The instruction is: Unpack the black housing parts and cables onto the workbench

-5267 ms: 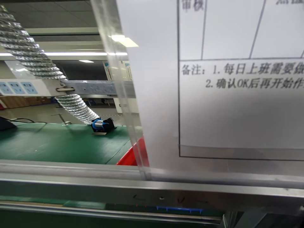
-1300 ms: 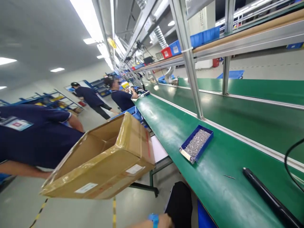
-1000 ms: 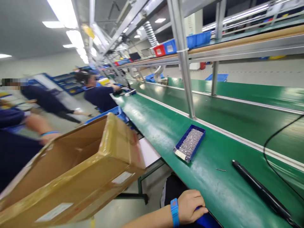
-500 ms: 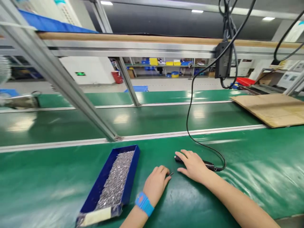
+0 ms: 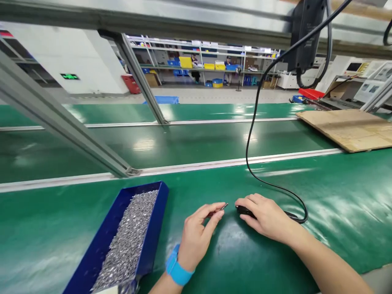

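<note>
- A small metal bit (image 5: pixel 222 207) sits pinched between the thumb and fingertips of the left hand (image 5: pixel 196 237), lifted just off the green counter (image 5: pixel 337 196) and pointing toward the tool beside it.
- The right hand (image 5: pixel 266 216) lies closed over a black corded driver (image 5: pixel 243 210) that rests on the counter; only the tool's dark tip shows beyond the fingers, so how firmly it is gripped cannot be told.
- The bit and the driver's tip are near each other but apart; by the look of it the bit is picked up and not yet seated in the tool, and no fastening has begun.
- A black cable (image 5: pixel 254 134) loops from behind the right hand up to a dark box (image 5: pixel 306 36) hanging on the overhead rail.
- A blue tray (image 5: pixel 153 237) heaped with small silver screws stands left of the left hand, which wears a blue wristband (image 5: pixel 177 269).
- A flat sheet of cardboard (image 5: pixel 352 128) lies far right, well apart.
</note>
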A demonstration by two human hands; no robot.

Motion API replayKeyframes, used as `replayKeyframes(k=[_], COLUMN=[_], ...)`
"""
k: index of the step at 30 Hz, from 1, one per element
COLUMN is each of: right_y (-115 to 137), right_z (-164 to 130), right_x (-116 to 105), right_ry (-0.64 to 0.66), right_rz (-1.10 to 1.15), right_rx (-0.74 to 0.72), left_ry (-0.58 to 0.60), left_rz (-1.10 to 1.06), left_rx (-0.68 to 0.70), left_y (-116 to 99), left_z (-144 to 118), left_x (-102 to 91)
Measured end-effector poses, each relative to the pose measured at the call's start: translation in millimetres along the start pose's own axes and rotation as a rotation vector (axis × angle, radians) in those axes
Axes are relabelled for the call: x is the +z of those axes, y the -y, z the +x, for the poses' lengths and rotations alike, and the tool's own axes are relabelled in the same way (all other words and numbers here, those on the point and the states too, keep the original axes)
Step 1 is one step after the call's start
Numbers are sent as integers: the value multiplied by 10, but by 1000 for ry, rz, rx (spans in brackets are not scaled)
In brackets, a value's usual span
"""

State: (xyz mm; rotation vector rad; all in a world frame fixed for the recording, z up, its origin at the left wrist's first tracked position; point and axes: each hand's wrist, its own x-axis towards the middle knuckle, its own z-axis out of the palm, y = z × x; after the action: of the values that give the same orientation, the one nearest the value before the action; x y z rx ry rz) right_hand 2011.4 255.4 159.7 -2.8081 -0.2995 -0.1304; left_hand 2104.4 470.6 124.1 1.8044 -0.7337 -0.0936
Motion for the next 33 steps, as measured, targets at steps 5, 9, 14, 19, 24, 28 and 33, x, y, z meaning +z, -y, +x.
replayKeyframes(k=[5, 9, 14, 19, 24, 28, 33], right_y=[21, 8, -1, 3, 18, 21, 42], right_z=[-87, -131, -142, -141, -124, -125, -126], right_x=[-139, -212, -214, -206, -216, -219, -226], right_ry=[-94, -91, -1, 23, 74, 90, 88], right_rz=[-5, 29, 120, 142, 162, 163, 162], right_rx=[-154, -222, -210, -225, -219, -215, -224], left_ry=[-39, -41, -60, -45, -45, -42, -34], left_rz=[66, 106, 109, 114, 120, 129, 141], left_rx=[68, 138, 281, 304, 304, 324, 341], left_y=[-49, -154, -174, -154, -182, -202, -202], left_z=[-109, -122, -138, -152, -153, -153, -163], left_x=[-66, -73, -51, -30, -47, -68, -81])
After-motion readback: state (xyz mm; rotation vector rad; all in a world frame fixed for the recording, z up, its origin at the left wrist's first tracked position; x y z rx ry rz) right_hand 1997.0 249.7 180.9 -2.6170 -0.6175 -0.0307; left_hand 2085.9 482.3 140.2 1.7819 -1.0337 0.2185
